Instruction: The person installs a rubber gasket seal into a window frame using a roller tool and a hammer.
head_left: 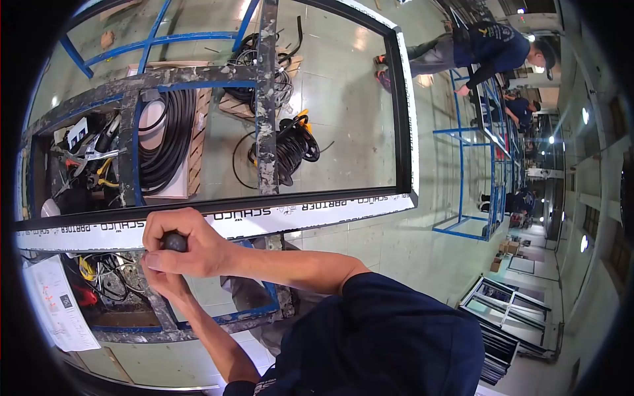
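My right hand (191, 244) is a fist around a dark, round-ended handle (174, 242). The handle's rounded end faces me, and the tool's lower part is hidden. Just below, my left hand (165, 282) is partly covered by the right one. Its fingers look bent in under the tool, but what they hold does not show. Both hands are at the near edge of a long black frame (330, 197) covered with white printed protective film. This frame rests across a paint-spattered workbench (267, 99).
Below the frame, bench bays hold hand tools (92, 155), a coiled black strip (173, 145) and a cable reel (290, 150). A paper sheet (59, 307) lies at the left. A co-worker (492, 46) stands by blue trestles (462, 132); finished frames (505, 310) lean at the right.
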Action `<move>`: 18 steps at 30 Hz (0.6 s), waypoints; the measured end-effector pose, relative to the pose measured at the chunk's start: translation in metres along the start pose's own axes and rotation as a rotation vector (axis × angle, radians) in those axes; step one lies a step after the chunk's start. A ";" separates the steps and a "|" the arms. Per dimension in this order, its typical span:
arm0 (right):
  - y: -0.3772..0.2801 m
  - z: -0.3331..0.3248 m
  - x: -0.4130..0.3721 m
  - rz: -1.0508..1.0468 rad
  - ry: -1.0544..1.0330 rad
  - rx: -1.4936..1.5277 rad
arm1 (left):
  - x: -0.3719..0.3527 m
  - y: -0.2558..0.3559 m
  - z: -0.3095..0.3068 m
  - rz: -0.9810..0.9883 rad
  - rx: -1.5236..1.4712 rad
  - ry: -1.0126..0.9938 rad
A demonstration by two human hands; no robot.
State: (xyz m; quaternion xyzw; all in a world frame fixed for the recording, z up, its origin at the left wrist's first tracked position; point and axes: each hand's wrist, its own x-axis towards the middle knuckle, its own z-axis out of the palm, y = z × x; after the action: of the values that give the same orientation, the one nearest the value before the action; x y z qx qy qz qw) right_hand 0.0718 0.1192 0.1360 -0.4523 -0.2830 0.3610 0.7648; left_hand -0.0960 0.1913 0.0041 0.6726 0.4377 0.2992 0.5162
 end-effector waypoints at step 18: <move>0.005 -0.021 -0.014 -0.044 -0.069 -0.034 | -0.029 0.022 0.035 -0.426 -0.522 0.155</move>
State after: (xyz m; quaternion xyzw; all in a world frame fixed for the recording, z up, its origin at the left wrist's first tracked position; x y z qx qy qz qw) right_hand 0.0784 0.0990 0.1212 -0.4462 -0.3253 0.3549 0.7544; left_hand -0.0729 0.1481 0.0161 0.3869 0.5149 0.3367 0.6869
